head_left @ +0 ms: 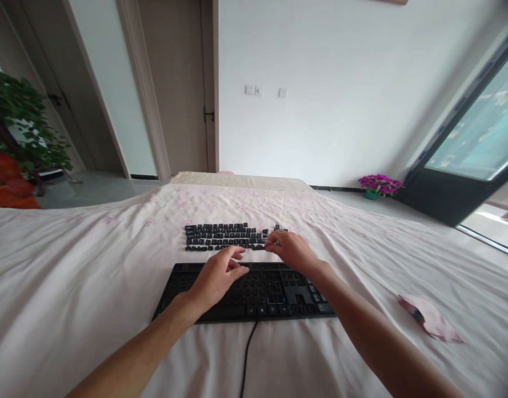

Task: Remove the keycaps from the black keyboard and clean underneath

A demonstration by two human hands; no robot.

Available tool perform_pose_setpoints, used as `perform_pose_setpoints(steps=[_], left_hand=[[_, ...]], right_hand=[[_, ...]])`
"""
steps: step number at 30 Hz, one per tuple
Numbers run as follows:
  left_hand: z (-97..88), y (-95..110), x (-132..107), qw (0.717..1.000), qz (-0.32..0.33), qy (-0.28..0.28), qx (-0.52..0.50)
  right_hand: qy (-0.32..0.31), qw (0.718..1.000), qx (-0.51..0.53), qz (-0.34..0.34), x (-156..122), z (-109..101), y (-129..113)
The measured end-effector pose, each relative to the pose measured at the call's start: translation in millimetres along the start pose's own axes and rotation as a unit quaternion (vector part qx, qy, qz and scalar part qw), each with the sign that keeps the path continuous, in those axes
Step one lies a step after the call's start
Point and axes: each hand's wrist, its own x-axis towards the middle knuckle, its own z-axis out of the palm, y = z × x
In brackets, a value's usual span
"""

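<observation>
A black keyboard [298, 293] lies on the bedsheet in front of me, many of its keys taken off, with some keys left at its right end. Beyond its far edge, loose black keycaps [220, 234] are laid out in rows. My left hand [220, 276] hovers over the left-middle of the keyboard, thumb and fingers apart, with nothing seen between them. Farther forward, my right hand [290, 249] reaches to the right end of the keycap rows. Its fingertips are pinched together by the keycaps; anything in them is too small or hidden to tell.
A black cable [246, 359] runs from the keyboard toward me. To the right, a pink cloth piece [431, 318] rests on the pale sheet [92, 276]. Purple flowers [380, 184] stand on the floor beyond the bed, and a leafy plant [25, 121] is at left.
</observation>
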Motion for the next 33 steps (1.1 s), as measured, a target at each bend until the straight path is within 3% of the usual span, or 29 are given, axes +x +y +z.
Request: perform_pose_setpoints(steps=[5,8,12,18,26,30,33], left_hand=[[-28.1,-24,-6,0.977,0.050,0.051,0.203],[-33.7,-38,-11,0.971,0.035,0.044,0.233],[-32.5,-50,-16,0.976,0.039,0.034,0.214],[-29.3,-56,-17,0.977,0.047,0.039,0.203],[-28.1,-55,-15,0.978,0.049,0.045,0.199],[-31.8,-52,-14,0.982,0.045,0.047,0.177],[-44.2,-51,-13,0.982,0.042,0.072,0.172]], right_hand=[[-0.009,0.994,-0.034,0.108,78,6,38],[-0.021,0.991,-0.044,0.124,110,21,54],[-0.034,0.989,-0.052,0.132,133,43,65],[-0.051,0.988,-0.057,0.137,145,62,76],[-0.057,0.986,-0.064,0.140,149,65,80],[-0.044,0.986,-0.069,0.145,147,58,76],[-0.024,0.985,-0.075,0.155,131,41,73]])
